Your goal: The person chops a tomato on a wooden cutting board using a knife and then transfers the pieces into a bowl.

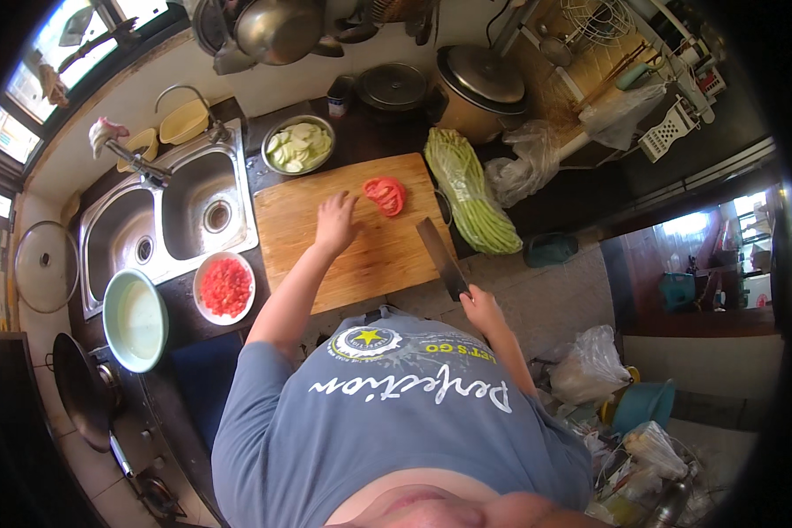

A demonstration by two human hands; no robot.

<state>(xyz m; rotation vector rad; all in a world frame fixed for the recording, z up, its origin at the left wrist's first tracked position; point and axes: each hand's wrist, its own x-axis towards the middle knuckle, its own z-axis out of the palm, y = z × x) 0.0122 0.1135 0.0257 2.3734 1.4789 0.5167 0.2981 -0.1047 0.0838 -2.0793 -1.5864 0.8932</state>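
On the wooden cutting board (290,244) lies a cut tomato (385,196), its red flesh facing up, near the far edge. My left hand (336,224) is over the board, just left of the tomato and apart from it, fingers spread and holding nothing. A cleaver (441,257) is gripped by its handle in my right hand (482,307). Its blade points away from me across the board's right edge, with the tip below and right of the tomato. The handle is mostly hidden by my fingers.
A metal bowl of pale sliced vegetable (299,145) stands behind the board. Left are a bowl of diced tomato (224,288), a light-green basin (134,320) and a double sink (204,198). Bagged long beans (472,191) lie right of the board, before a rice cooker (478,92).
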